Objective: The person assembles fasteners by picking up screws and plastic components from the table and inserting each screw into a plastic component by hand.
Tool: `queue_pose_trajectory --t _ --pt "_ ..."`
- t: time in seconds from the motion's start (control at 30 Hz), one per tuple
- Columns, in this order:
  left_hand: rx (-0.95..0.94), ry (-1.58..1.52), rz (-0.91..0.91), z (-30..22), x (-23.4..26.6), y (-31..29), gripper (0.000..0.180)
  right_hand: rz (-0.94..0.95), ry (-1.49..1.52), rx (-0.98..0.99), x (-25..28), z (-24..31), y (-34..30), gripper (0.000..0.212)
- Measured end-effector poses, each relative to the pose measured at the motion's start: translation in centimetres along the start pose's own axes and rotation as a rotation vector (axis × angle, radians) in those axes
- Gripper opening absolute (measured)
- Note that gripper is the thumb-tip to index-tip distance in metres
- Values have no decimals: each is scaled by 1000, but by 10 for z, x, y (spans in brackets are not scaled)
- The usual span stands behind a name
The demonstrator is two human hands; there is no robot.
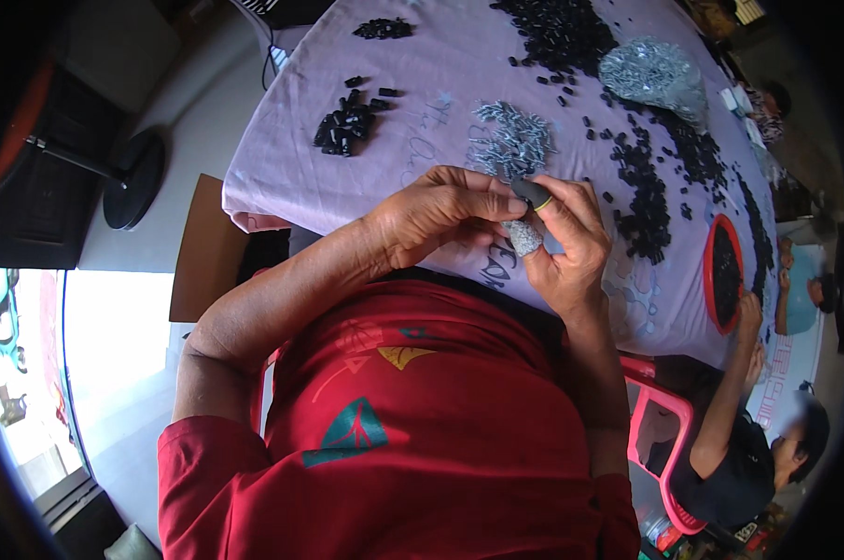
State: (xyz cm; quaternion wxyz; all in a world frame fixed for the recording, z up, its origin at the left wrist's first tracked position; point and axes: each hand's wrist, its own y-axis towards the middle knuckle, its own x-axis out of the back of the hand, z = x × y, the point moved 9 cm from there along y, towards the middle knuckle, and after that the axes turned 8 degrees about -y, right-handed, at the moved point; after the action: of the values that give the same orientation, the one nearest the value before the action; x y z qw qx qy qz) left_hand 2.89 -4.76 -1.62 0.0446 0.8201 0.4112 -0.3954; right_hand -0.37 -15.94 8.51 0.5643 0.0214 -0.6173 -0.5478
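A person in a red short-sleeved shirt (459,448) with leaf-like prints sits at a tabletop (286,140) spread with a pale pink cloth. The left hand (445,213) and the right hand (576,238) meet over its near edge, fingers narrow and drawn together at the tips; whether a small piece lies between them cannot be told. The right hand wears a black finger cover with a yellow rim (532,193) on the index finger and a speckled grey finger cover (523,238) on the thumb.

Just beyond the hands lies a loose heap of small silvery metal screws (517,135). To its left sits a small pile of short black cylindrical pieces (345,128); to its right, a long scatter of similar black pieces (641,196) runs over the cloth. Farther off, a clear plastic bag of silvery pieces (653,77) rests near a large black heap (560,35).

At the right, a co-worker in a dark top (732,476) has a hand by the rim of a round red basin (737,257) holding dark contents.
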Motion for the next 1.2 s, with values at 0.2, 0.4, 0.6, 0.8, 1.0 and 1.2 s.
queue_pose_trajectory --t 0.2,0.4,0.6,0.8,1.0,1.2 --pt "-29 94 -71 -4 3 -1 17 1 64 -22 -2 -7 -2 34" --pt "-20 102 -42 -13 12 -2 38 -4 140 -82 -5 -22 -6 33" --pt "-4 208 -43 -10 6 -1 36 -48 76 -17 2 -20 -11 31" --pt "-134 224 -97 -11 2 -1 22 -24 46 13 -7 -10 -5 34" --pt "-595 695 -317 -86 44 -17 12 80 18 -127 -4 -36 -6 24" --pt "-1009 1556 -783 -138 57 -56 17 213 -225 -184 -15 -62 -16 28"
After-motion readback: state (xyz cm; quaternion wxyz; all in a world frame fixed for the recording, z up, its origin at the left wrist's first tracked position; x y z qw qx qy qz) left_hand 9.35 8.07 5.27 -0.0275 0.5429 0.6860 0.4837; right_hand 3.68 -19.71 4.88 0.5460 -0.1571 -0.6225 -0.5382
